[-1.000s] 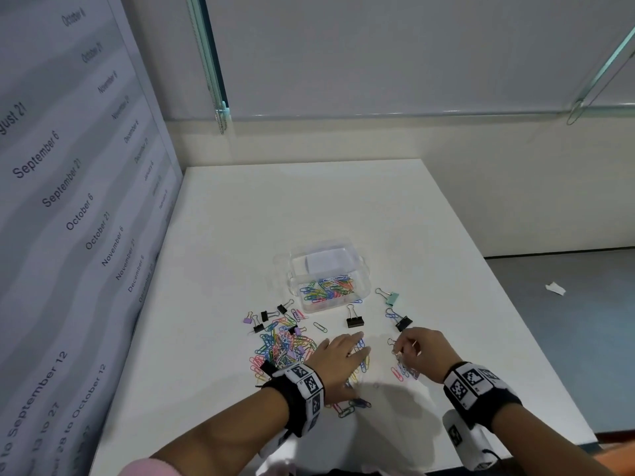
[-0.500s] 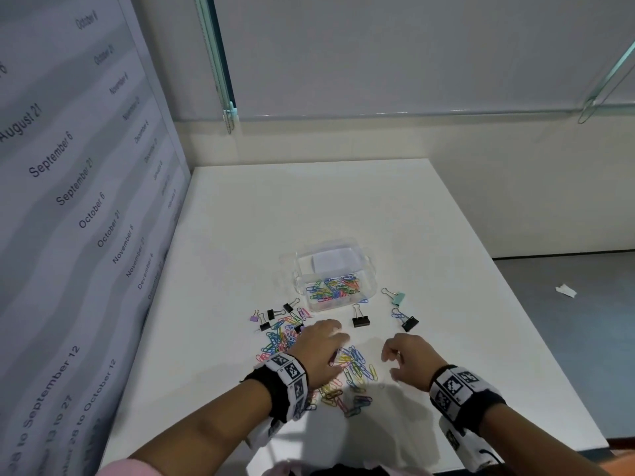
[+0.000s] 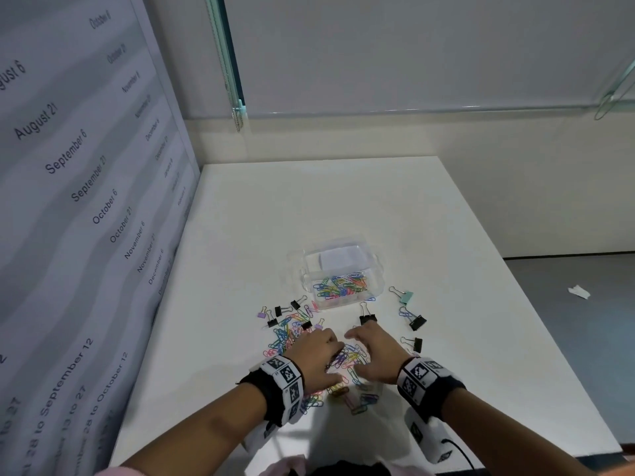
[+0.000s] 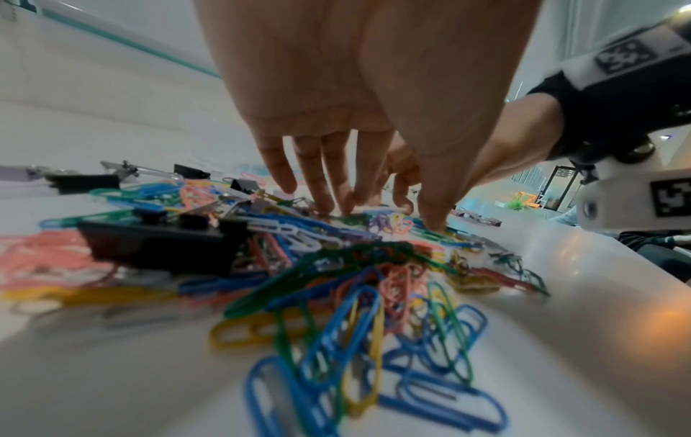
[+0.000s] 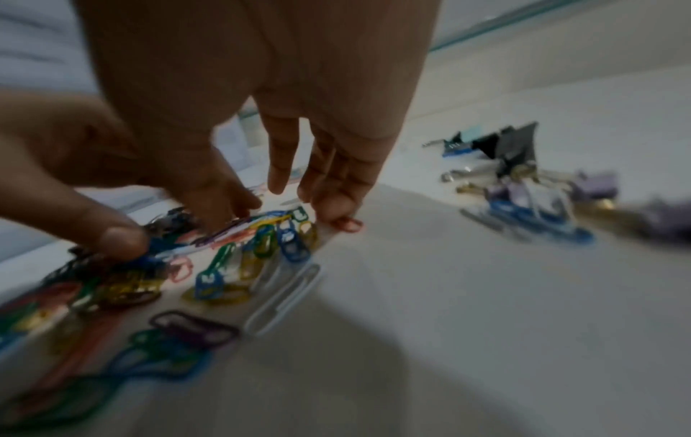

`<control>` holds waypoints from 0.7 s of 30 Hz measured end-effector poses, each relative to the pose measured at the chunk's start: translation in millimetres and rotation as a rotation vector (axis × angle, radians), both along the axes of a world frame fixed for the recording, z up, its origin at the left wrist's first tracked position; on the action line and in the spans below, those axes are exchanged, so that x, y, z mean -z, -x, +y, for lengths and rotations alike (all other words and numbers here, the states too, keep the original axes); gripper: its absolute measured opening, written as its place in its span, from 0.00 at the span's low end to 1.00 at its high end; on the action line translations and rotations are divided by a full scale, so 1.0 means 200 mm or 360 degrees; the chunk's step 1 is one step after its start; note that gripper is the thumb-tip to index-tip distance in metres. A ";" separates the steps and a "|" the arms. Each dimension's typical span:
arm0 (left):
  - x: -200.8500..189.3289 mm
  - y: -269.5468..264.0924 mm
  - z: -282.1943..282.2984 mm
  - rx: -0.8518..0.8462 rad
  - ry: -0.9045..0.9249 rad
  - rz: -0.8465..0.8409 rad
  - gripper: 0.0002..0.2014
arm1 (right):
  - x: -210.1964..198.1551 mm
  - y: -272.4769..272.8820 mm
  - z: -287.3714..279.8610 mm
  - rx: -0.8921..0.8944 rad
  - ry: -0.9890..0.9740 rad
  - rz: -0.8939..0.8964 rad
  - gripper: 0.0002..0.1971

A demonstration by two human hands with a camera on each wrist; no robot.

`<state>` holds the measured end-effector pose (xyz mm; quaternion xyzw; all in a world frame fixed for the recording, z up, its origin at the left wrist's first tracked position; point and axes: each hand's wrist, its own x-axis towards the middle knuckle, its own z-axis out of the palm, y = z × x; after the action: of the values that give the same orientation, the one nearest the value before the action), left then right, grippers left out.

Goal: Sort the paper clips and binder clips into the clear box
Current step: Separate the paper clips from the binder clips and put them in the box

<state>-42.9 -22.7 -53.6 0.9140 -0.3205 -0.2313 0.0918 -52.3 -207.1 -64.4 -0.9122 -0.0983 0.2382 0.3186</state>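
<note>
Paper clips (image 3: 347, 360) heaped on table (image 3: 343, 201) between left hand (image 3: 318, 352) and right hand (image 3: 374, 355), near clear box (image 3: 378, 269), more already inside. Both hands spread, fingertips pressing on clips, nothing pinched. Rake inward, cup a tight bunch, leave binder clips (image 3: 367, 318) out. Counted: one box, about ten loose binder clips, paper clips beyond counting.

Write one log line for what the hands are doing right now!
left hand: fingers down on paper clips | right hand: raking same pile | clear box: holds clips | binder clips: on table
</note>
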 end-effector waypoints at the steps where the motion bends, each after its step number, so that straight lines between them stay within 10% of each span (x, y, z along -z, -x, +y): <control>1: 0.00 0.01 0.00 -0.0009 0.0000 -0.0009 0.33 | 0.00 0.00 0.00 -0.0100 0.0063 -0.0013 0.40; 9: 0.04 0.09 -0.06 0.0017 -0.0093 -0.0131 0.46 | 0.01 0.05 -0.07 -0.0396 0.0564 -0.0223 0.59; 17: 0.03 0.08 -0.12 -0.0277 0.0237 0.0256 0.28 | 0.03 0.08 -0.06 0.0033 0.0124 -0.0078 0.24; 21: 0.03 0.04 -0.11 -0.0377 0.0240 0.0299 0.16 | -0.01 0.07 -0.06 0.0129 0.0026 -0.0077 0.26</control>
<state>-50.2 -44.6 -59.3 0.9103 -0.2170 -0.2784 0.2163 -66.2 -219.3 -61.7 -0.9235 -0.0670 0.2039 0.3179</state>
